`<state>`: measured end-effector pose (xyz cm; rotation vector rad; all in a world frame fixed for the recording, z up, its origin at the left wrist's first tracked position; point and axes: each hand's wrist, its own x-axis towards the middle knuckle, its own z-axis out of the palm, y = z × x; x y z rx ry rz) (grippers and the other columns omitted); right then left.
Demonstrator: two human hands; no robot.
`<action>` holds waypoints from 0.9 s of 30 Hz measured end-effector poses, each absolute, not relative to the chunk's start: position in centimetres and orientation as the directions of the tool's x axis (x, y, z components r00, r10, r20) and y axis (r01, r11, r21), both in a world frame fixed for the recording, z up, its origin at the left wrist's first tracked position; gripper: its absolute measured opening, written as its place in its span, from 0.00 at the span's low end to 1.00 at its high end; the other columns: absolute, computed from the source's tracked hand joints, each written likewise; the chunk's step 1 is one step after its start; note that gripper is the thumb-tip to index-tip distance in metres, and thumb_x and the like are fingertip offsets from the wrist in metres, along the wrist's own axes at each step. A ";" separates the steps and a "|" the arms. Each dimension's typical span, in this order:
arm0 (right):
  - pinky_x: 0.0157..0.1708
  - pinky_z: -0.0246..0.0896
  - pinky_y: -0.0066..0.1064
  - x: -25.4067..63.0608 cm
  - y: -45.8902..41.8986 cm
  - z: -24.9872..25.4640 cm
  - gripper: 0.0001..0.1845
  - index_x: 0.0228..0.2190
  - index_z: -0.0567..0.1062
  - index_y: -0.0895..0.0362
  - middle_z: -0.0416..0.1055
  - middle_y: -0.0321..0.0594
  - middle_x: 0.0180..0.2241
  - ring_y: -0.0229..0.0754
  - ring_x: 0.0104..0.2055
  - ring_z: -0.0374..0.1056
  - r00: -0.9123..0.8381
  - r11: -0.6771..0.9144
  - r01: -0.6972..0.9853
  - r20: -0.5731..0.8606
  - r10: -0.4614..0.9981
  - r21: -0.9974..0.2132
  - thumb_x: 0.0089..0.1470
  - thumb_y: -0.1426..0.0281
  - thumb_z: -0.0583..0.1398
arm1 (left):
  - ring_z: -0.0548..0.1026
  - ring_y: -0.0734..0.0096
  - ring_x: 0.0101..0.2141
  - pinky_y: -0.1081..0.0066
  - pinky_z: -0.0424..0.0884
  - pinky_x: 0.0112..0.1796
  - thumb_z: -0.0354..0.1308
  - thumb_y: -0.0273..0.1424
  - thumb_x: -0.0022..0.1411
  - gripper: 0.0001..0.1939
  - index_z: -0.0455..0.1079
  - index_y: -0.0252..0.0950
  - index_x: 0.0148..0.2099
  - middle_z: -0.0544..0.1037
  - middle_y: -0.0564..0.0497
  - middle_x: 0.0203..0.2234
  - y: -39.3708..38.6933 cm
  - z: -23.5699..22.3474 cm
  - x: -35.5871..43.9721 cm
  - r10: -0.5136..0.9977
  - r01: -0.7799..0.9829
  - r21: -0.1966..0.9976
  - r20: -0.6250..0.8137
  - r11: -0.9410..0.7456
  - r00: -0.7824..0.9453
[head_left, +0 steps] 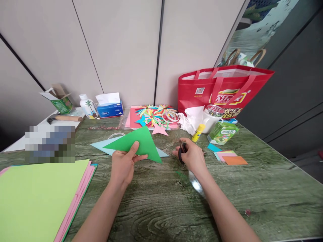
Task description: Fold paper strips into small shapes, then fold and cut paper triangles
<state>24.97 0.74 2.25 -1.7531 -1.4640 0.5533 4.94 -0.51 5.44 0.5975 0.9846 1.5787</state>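
My left hand (124,164) pinches a folded sheet of green paper (141,141), thumb on top, and holds it tilted above the table. Behind and below the green sheet lies light blue paper (101,146), its pointed ends showing on both sides. To the right, my right hand (190,154) is closed on a pair of scissors (181,151) with dark handles, the blades pointing away from me. The scissors are apart from the green paper. Small green paper scraps (182,174) lie on the table just below my right hand.
A stack of coloured paper (42,198) lies at left. Along the back stand a tissue box (110,110), paper stars (152,116), a glue stick (198,132), a green carton (222,132) and a red bag (191,90). Small paper pieces (236,160) lie at right.
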 end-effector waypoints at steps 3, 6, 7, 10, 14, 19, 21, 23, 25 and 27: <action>0.32 0.60 0.33 26.1 1.3 1.6 0.17 0.36 0.73 0.54 0.74 0.40 0.25 0.47 0.33 0.70 0.239 -0.131 0.832 0.135 0.962 -0.538 0.39 0.74 0.64 | 0.69 0.78 0.16 0.77 0.70 0.13 0.71 0.29 0.32 0.15 0.72 0.29 0.24 0.75 0.54 0.19 -0.2 5.3 4.7 0.947 -0.492 0.871 -0.141 -0.020 -0.288; 0.33 0.58 0.30 26.2 1.4 1.4 0.21 0.41 0.72 0.54 0.75 0.41 0.30 0.45 0.35 0.70 0.182 -0.136 0.905 0.077 0.980 -0.403 0.41 0.75 0.62 | 0.66 0.80 0.13 0.81 0.62 0.09 0.72 0.30 0.29 0.17 0.68 0.29 0.21 0.72 0.56 0.15 0.2 5.2 4.1 0.911 -0.489 0.872 -0.178 -0.030 -0.372; 0.34 0.58 0.30 26.1 1.4 1.5 0.22 0.43 0.71 0.55 0.75 0.42 0.32 0.46 0.37 0.70 0.158 -0.128 0.925 0.058 0.986 -0.357 0.42 0.75 0.61 | 0.66 0.80 0.14 0.81 0.62 0.09 0.72 0.30 0.29 0.17 0.68 0.30 0.22 0.73 0.56 0.15 0.3 5.1 4.0 0.910 -0.500 0.866 -0.186 -0.027 -0.371; 0.35 0.58 0.33 26.1 1.3 1.7 0.24 0.48 0.68 0.55 0.74 0.47 0.38 0.49 0.40 0.69 0.092 -0.084 0.974 0.028 0.995 -0.211 0.46 0.73 0.59 | 0.69 0.77 0.16 0.78 0.67 0.13 0.71 0.30 0.34 0.15 0.67 0.30 0.22 0.74 0.54 0.17 0.7 4.7 3.8 0.918 -0.544 0.839 -0.226 0.012 -0.327; 0.37 0.58 0.34 26.2 1.3 2.0 0.25 0.51 0.64 0.55 0.72 0.48 0.41 0.50 0.43 0.68 0.004 -0.002 0.992 0.014 1.000 -0.123 0.49 0.72 0.56 | 0.70 0.76 0.19 0.71 0.75 0.22 0.65 0.22 0.43 0.09 0.66 0.30 0.23 0.73 0.54 0.17 0.7 4.5 4.0 0.915 -0.591 0.804 -0.284 0.065 -0.285; 0.34 0.59 0.35 25.8 1.3 2.8 0.22 0.47 0.64 0.65 0.72 0.55 0.38 0.53 0.41 0.69 0.026 -0.027 0.999 -0.024 0.999 -0.028 0.49 0.74 0.57 | 0.71 0.76 0.19 0.68 0.76 0.24 0.57 0.15 0.50 0.08 0.64 0.30 0.23 0.73 0.53 0.18 0.7 4.7 4.4 0.899 -0.599 0.794 -0.330 0.100 -0.288; 0.34 0.59 0.35 25.9 1.7 3.1 0.19 0.44 0.68 0.67 0.71 0.57 0.36 0.54 0.39 0.69 -0.013 0.013 1.000 -0.034 0.999 -0.009 0.48 0.75 0.58 | 0.70 0.76 0.19 0.69 0.75 0.24 0.55 0.14 0.51 0.09 0.64 0.29 0.23 0.72 0.53 0.17 0.7 4.7 4.4 0.898 -0.601 0.792 -0.337 0.108 -0.284; 0.34 0.59 0.35 26.4 2.3 3.4 0.16 0.40 0.71 0.66 0.71 0.57 0.37 0.53 0.38 0.70 -0.064 0.062 0.998 -0.042 0.997 -0.028 0.46 0.75 0.60 | 0.70 0.76 0.18 0.69 0.75 0.23 0.55 0.14 0.52 0.09 0.64 0.29 0.23 0.72 0.53 0.17 0.8 4.7 4.4 0.903 -0.607 0.787 -0.334 0.109 -0.270; 0.35 0.59 0.34 27.1 2.9 3.7 0.14 0.36 0.74 0.64 0.69 0.56 0.40 0.52 0.38 0.70 -0.107 0.105 0.993 -0.028 0.994 -0.061 0.42 0.75 0.63 | 0.70 0.77 0.18 0.70 0.76 0.23 0.54 0.14 0.53 0.11 0.64 0.29 0.22 0.71 0.53 0.16 0.9 4.7 4.2 0.907 -0.625 0.775 -0.325 0.092 -0.270; 0.36 0.60 0.33 27.7 3.1 4.0 0.15 0.34 0.75 0.62 0.69 0.53 0.39 0.50 0.38 0.69 -0.154 0.154 0.982 0.009 0.988 -0.110 0.39 0.78 0.65 | 0.70 0.78 0.18 0.71 0.76 0.24 0.53 0.13 0.53 0.12 0.63 0.30 0.21 0.71 0.54 0.16 1.1 4.8 4.0 0.895 -0.656 0.753 -0.325 0.050 -0.305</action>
